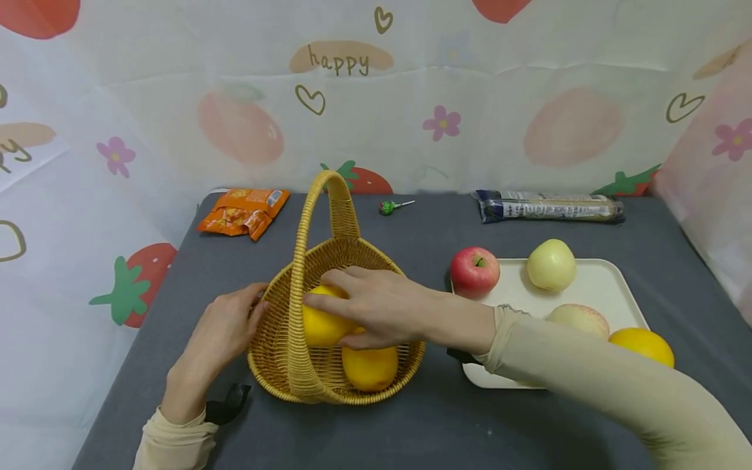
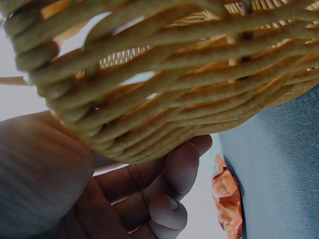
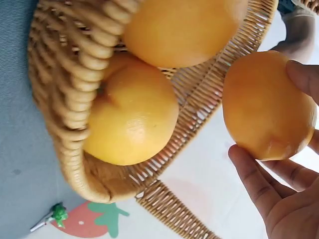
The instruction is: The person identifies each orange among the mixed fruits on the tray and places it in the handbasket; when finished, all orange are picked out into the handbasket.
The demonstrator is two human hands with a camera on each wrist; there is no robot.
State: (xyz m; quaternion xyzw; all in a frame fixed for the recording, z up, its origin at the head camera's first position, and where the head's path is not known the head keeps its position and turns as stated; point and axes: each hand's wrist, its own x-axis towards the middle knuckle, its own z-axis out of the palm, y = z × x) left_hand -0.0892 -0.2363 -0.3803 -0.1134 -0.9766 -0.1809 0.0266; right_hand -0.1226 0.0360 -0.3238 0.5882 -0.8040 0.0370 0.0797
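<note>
We see a pale printed backdrop (image 1: pixel 499 91) behind a dark grey tablecloth (image 1: pixel 423 431). On the cloth stands a wicker basket (image 1: pixel 271 362), honey-coloured, with a tall arched handle and a tightly ribbed weave. To its right lies a cream tray (image 1: pixel 605 281), partly covered from our view by a beige sleeve (image 1: pixel 587 375); behind the tray is a long wrapped packet (image 1: pixel 549 207).

The right hand (image 1: pixel 378 303) is over the basket's opening, its thumb and fingers parted just enough to hold a round fruit (image 3: pixel 266 107) between them. The left hand (image 1: pixel 226 326) grips the basket's left edge, fingers curled against the weave. Beyond it lies an orange snack bag (image 1: pixel 243 212).

The round fruit is plump and slightly lopsided, smooth-skinned, with a soft sheen and a faint crease; we see it as bright yellow from the head (from the right wrist it looks a deeper orange). Inside the basket we find two of similar colour: a glossy fruit (image 3: pixel 132 114) with a dark stem dimple, and a plainer fruit (image 3: pixel 187 30) beside it. A yellow fruit (image 1: pixel 642 346) sits at the tray's right edge, near a blushed pale fruit (image 1: pixel 580 318), a yellow-green fruit (image 1: pixel 551 264) and a red apple (image 1: pixel 474 272). Smallest is a green-wrapped lollipop (image 1: pixel 387 207) behind the basket.
</note>
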